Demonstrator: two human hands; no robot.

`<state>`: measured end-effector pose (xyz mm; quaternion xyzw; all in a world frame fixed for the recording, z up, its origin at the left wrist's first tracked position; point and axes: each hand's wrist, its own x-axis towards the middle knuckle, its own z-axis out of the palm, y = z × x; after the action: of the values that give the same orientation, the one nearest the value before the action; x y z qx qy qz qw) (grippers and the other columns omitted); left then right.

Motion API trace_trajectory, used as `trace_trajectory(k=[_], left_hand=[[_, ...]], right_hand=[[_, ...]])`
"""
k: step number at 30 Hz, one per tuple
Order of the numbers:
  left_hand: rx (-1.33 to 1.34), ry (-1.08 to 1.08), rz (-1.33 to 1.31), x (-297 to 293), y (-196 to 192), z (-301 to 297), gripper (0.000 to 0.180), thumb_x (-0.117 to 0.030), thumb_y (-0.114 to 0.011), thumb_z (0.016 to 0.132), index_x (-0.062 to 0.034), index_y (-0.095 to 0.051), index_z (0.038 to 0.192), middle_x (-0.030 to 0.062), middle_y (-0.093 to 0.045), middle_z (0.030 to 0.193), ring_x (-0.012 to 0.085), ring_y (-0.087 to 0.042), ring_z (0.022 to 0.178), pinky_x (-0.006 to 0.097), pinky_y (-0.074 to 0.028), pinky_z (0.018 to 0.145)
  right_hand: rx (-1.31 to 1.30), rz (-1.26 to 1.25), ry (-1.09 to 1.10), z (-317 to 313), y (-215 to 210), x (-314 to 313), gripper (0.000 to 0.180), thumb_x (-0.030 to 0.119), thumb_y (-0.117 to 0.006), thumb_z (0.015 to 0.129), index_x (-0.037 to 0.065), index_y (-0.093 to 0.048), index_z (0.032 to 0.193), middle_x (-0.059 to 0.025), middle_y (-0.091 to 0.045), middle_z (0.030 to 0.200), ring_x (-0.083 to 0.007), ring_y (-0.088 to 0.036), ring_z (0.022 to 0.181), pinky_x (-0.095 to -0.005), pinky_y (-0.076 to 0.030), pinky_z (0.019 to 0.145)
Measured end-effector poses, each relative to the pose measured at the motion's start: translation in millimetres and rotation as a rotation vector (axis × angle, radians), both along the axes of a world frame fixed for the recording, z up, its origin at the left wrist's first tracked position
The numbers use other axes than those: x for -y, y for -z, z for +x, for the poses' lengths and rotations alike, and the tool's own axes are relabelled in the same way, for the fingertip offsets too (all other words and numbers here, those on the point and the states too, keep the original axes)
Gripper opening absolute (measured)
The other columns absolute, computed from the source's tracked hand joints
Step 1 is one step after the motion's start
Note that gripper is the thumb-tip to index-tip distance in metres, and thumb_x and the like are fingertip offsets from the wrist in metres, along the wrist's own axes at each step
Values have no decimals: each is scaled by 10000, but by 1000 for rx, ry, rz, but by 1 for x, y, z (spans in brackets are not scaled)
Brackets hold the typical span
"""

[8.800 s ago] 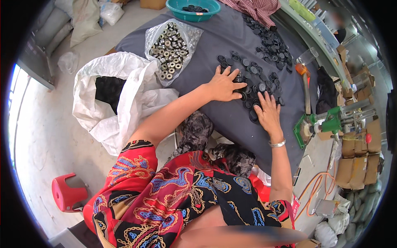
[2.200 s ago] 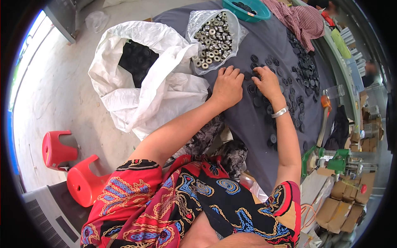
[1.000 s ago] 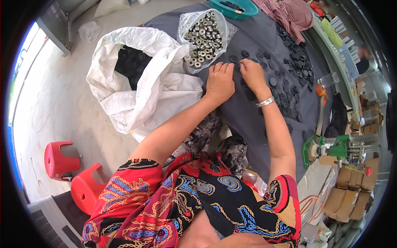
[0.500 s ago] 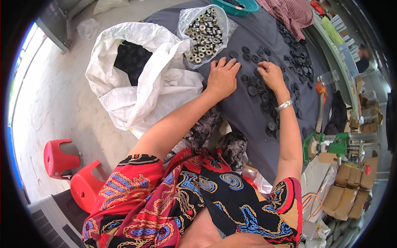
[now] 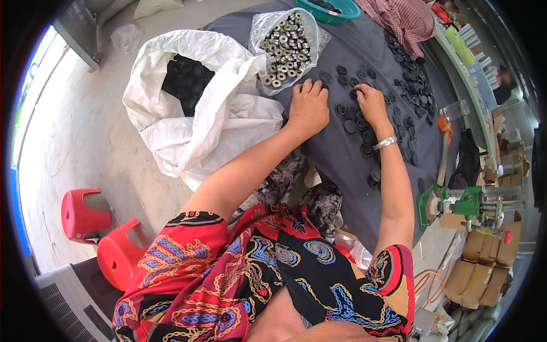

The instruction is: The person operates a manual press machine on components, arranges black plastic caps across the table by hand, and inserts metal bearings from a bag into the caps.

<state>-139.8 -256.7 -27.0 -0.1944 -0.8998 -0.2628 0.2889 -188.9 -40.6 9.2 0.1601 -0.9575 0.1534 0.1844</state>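
Curls left hand (image 5: 309,107) beside clear bag (image 5: 322,40), right hand (image 5: 373,107) over black discs (image 5: 350,126), with cloth (image 5: 339,165) to near edge; cannot tell either grip.

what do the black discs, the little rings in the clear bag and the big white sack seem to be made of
The black discs look like plastic or rubber: dark, mostly dull; which one stays open. The small rings are probably metal, with silvery sides and bright glints. The white sack may be woven plastic, slightly glossy, holding stiff creases, though no weave shows clearly.
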Motion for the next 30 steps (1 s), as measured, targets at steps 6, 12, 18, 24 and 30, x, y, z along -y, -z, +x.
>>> trace_trajectory(k=[6, 12, 18, 24, 30], left_hand=[[-21, -1, 65, 0, -1, -1, 333, -141, -618, 767, -11, -622, 1074, 188, -585, 1250, 366, -497, 1207, 478, -367, 990], [-72, 12, 102, 2, 0, -2, 287, -137, -617, 751, 6, -639, 1000, 197, -609, 1187, 365, -518, 1169, 472, -369, 976], [-72, 15, 112, -1, -1, -1, 264, -137, -617, 751, 0, -639, 976, 189, -615, 1166, 359, -522, 1164, 471, -374, 968], [30, 3, 75, 2, -8, 3, 338, -141, -641, 761, -34, -626, 1081, 148, -602, 1222, 337, -522, 1189, 479, -389, 984], [-22, 33, 82, 2, -2, 0, 331, -127, -639, 773, -29, -622, 1088, 154, -602, 1222, 340, -522, 1184, 474, -381, 988]], right_hand=[[98, 46, -8, 20, -25, 15, 259, 181, -615, 884, 77, -679, 1112, -160, -647, 960, -366, -636, 887, -433, -504, 784], [372, 52, -70, 64, -42, 28, 335, 191, -692, 835, 62, -666, 1144, -150, -627, 980, -333, -628, 920, -404, -492, 797], [324, -35, -93, 65, -40, 20, 369, 123, -718, 802, 47, -655, 1157, -142, -592, 892, -332, -604, 835, -403, -480, 765], [106, -202, -127, 44, -35, 29, 287, 183, -729, 788, 49, -673, 1036, -131, -603, 841, -290, -617, 799, -393, -486, 715], [47, -48, -78, 29, -8, 48, 263, 214, -737, 790, 45, -630, 960, -107, -655, 926, -303, -614, 924, -407, -476, 798]])
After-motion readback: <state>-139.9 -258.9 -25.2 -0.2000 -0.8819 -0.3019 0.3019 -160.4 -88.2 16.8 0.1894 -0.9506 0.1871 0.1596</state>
